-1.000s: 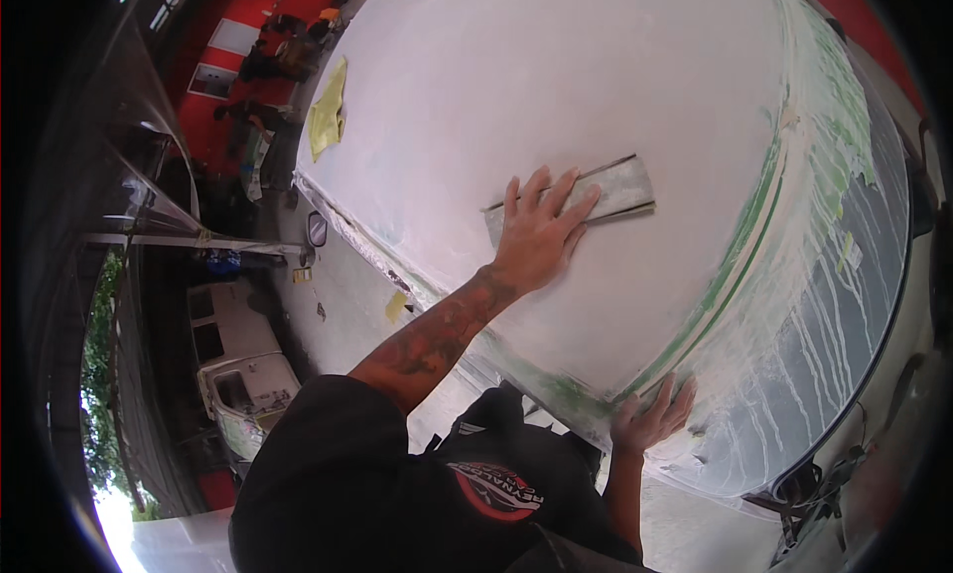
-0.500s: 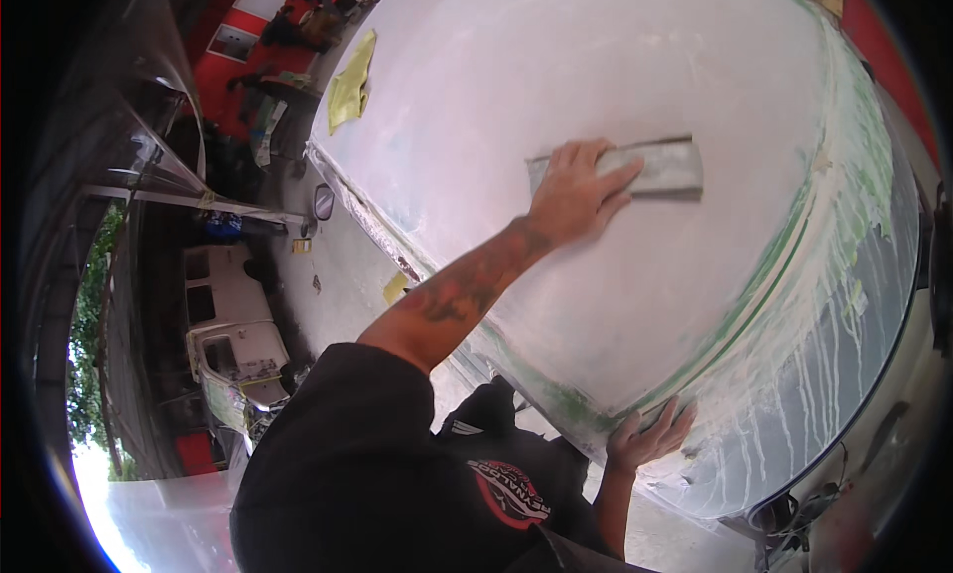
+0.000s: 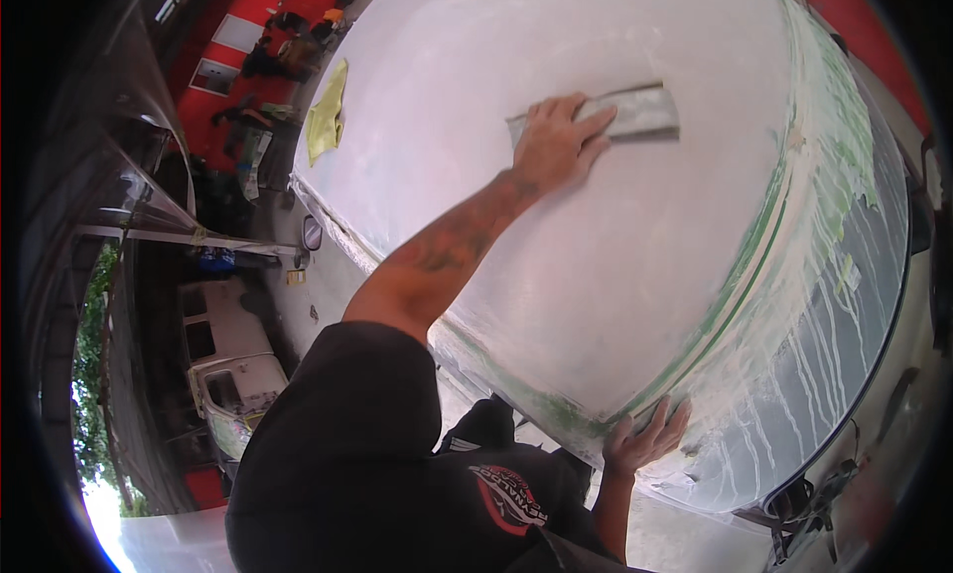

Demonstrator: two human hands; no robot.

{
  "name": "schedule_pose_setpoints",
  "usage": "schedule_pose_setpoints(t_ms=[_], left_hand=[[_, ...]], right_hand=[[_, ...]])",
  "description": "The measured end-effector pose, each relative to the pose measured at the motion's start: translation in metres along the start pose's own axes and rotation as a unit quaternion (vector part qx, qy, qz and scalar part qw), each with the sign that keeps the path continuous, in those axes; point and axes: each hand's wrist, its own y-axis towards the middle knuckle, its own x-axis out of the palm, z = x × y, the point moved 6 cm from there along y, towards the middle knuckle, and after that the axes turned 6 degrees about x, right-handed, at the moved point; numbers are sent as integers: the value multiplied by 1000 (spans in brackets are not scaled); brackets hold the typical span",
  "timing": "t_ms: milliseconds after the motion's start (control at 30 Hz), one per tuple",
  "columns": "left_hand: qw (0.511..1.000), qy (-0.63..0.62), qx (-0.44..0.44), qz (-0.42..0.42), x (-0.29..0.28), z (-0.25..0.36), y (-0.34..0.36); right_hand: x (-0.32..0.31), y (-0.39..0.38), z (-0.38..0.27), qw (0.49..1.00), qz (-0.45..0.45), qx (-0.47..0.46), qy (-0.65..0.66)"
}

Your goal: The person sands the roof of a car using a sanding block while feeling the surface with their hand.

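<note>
My left hand (image 3: 562,141) is closed over one end of a long, flat grey sanding block (image 3: 645,115), which is pressed against a broad, curved panel (image 3: 615,255) that looks like a vehicle's roof. The panel is whitish and dusty, with green patches along its borders. At the near corner, my right hand (image 3: 650,439) rests with fingers spread against the panel's edge, holding nothing. The tattooed left forearm stretches across the panel.
A yellow cloth (image 3: 327,117) lies on the panel's far left side. Below the right border, a grey windscreen (image 3: 844,305) is streaked with white runs. A stripped pale vehicle body (image 3: 233,340) stands to the left, and a side mirror (image 3: 312,233) sticks out beside the panel.
My left hand has slid the sanding block slightly away and to the left along the panel. The whole view has shifted a little. My right hand stays at the edge.
</note>
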Motion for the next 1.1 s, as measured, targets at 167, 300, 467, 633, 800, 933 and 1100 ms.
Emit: schedule_pose_setpoints(t_ms=[167,300,467,633,800,933,1100], left_hand=[[985,-72,104,-121,-38,62,-105],[997,26,66,-34,-18,-37,5],[997,37,-63,2,10,-70,84],[995,-22,54,-84,-17,47,-59],[990,25,122,-63,-17,-30,-11],[997,14,-65,-37,14,-113,116],[998,33,-7,-46,17,-40,31]], right_hand=[[-3,-1,0,999,-20,10,-28],[-3,0,-8,1000,-15,1,-9],[-2,3,-9,1000,-11,4,6],[-7,-4,2,1000,-12,23,-16],[-2,0,-6,1000,-10,15,-17],[-1,1,-6,999,-25,21,-4],[-5,-1,-2,999,-26,28,-3]])
